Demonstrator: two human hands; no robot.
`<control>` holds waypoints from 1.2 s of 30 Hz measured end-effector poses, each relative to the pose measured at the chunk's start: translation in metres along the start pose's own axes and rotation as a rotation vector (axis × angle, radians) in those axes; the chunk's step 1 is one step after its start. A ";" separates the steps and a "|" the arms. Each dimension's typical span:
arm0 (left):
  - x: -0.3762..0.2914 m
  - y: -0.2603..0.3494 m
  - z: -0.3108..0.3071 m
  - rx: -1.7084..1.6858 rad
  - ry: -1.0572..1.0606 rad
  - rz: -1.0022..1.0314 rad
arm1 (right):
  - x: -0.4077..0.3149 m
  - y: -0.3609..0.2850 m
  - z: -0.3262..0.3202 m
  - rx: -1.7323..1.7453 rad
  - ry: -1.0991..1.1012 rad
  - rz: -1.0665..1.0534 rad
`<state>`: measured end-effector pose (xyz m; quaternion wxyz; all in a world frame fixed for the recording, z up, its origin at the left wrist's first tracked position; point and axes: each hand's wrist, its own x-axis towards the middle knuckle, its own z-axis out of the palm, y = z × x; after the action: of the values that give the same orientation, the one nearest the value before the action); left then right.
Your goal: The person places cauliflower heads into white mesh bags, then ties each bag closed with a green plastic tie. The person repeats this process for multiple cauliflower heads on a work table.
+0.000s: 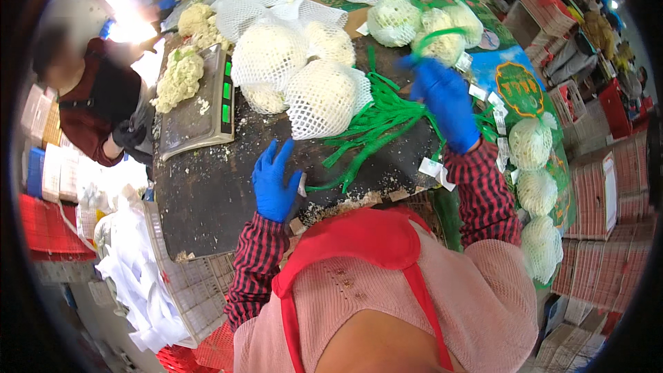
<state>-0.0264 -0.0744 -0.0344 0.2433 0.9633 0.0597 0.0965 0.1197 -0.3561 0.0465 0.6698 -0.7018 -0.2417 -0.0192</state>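
My left hand (274,189), in a blue glove, is spread low over the dark tabletop (207,207). Its thumb is beside a small white tag at the end of a green tie strip. My right hand (446,98), also gloved and blurred by motion, is over the right end of a bundle of green tie strips (378,119). A green strip (440,36) curves beyond its fingertips, across a netted cauliflower (440,54); whether the fingers grip it is unclear. Several cauliflowers in white foam net sleeves (321,98) are grouped between and beyond my hands.
A weighing scale (189,114) with lit green displays bears a bare cauliflower (178,77). Empty net sleeves (259,0) lie at the back. Netted cauliflowers (536,191) line the right edge near white tags (432,167). A person (98,98) stands left; stacked crates (595,202) stand right.
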 end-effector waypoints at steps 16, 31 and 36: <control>0.025 0.035 -0.050 -0.502 -0.078 0.244 | 0.018 0.000 0.045 -0.708 -0.569 -0.538; 0.025 0.018 -0.026 -0.642 -0.049 0.069 | 0.030 0.018 0.034 -0.739 -0.484 -0.458; 0.036 0.026 0.002 -1.116 -0.084 -0.265 | 0.027 0.006 0.050 -1.019 0.141 -0.629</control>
<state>0.0106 -0.0925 -0.0175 0.7269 0.6764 0.1102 0.0435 0.1307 -0.2997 0.0449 0.2258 -0.8263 -0.3531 -0.3761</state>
